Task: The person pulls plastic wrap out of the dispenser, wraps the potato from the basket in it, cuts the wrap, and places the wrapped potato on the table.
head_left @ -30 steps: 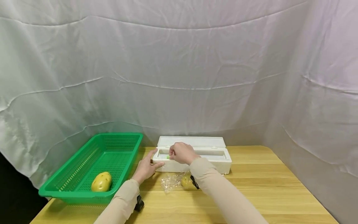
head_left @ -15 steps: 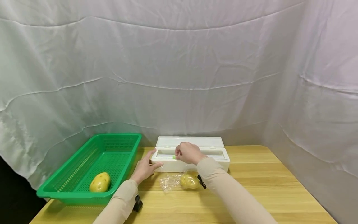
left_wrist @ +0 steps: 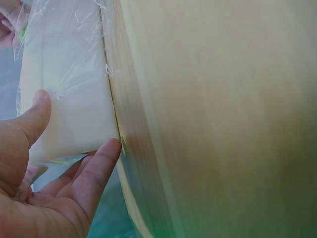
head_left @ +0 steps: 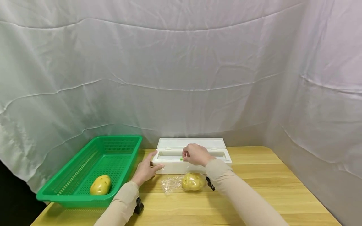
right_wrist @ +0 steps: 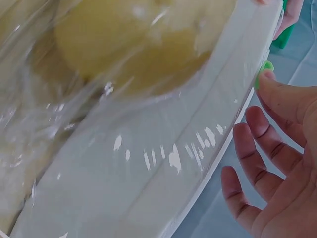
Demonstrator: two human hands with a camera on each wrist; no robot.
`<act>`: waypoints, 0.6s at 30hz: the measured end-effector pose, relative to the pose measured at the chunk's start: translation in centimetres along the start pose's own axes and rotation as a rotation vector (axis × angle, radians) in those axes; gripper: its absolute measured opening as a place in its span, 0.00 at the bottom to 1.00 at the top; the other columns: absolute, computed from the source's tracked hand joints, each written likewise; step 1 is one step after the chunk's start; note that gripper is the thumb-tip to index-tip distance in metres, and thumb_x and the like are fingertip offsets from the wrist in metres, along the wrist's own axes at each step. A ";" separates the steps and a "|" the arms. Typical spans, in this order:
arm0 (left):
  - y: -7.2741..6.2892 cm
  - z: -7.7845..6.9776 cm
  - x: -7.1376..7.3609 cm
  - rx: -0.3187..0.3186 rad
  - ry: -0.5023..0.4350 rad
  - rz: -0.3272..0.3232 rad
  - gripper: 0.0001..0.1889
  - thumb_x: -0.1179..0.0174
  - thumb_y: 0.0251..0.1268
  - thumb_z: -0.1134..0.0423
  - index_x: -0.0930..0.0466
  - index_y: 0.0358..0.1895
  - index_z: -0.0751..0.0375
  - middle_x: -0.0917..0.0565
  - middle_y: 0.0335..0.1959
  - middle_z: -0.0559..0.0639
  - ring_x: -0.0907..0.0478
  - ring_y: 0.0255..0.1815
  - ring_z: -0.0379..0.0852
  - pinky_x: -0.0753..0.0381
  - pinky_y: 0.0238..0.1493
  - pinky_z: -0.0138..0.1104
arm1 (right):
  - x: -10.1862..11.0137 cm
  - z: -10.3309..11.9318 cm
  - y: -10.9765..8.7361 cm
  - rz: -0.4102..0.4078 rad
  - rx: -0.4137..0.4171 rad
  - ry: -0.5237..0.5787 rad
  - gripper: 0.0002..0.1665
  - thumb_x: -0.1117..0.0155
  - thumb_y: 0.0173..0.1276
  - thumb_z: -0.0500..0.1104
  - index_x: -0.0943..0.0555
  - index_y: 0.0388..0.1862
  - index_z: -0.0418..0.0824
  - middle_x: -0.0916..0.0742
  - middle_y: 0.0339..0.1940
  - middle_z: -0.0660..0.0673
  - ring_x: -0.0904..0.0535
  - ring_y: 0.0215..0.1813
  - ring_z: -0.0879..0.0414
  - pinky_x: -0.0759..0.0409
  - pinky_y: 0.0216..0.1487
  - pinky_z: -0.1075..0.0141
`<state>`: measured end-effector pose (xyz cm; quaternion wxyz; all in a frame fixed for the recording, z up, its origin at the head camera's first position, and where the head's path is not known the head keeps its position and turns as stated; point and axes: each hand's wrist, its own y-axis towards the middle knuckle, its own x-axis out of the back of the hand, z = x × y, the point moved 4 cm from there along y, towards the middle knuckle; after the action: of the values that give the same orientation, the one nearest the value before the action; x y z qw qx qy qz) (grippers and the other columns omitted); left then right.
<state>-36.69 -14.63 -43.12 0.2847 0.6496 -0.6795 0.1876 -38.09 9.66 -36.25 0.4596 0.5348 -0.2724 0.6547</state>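
A white cling film dispenser lies lengthwise on the table, its lid raised at the back. My left hand grips its left end, thumb on the front face and fingers round the corner, as the left wrist view of the box end confirms. Along the top edge, my right hand pinches a small green slide cutter between thumb and forefinger, the other fingers loosely bent. Clear film drapes down the dispenser's front over a potato, with a crumpled part to the left.
A green perforated basket stands at the left with one unwrapped potato in its near right corner. The wooden table ends at the right in a rounded back corner. A pale curtain hangs behind.
My right hand has slid the green cutter rightward along the dispenser, from near its left end towards the middle. More of the film-covered potato shows. My left hand keeps its hold.
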 end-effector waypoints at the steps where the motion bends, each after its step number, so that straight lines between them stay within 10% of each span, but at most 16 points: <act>1: 0.0 0.0 0.0 -0.002 -0.001 0.002 0.42 0.28 0.72 0.53 0.38 0.85 0.52 0.12 0.55 0.68 0.12 0.34 0.48 0.13 0.37 0.40 | 0.1 -0.2 -0.1 0.002 -0.006 -0.002 0.11 0.24 0.73 0.45 0.15 0.30 0.53 0.20 0.28 0.54 0.25 0.34 0.58 0.28 0.36 0.62; 18: 0.0 0.0 -0.1 -0.010 -0.002 -0.005 0.42 0.28 0.72 0.54 0.38 0.84 0.53 0.11 0.52 0.66 0.12 0.33 0.48 0.14 0.35 0.38 | 0.7 -2.6 -1.6 -0.018 -0.005 -0.014 0.10 0.24 0.73 0.46 0.16 0.31 0.52 0.20 0.27 0.55 0.25 0.33 0.59 0.29 0.35 0.63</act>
<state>-36.70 -14.55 -43.19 0.2878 0.6502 -0.6790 0.1829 -37.84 12.80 -36.55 0.4649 0.5403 -0.2726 0.6462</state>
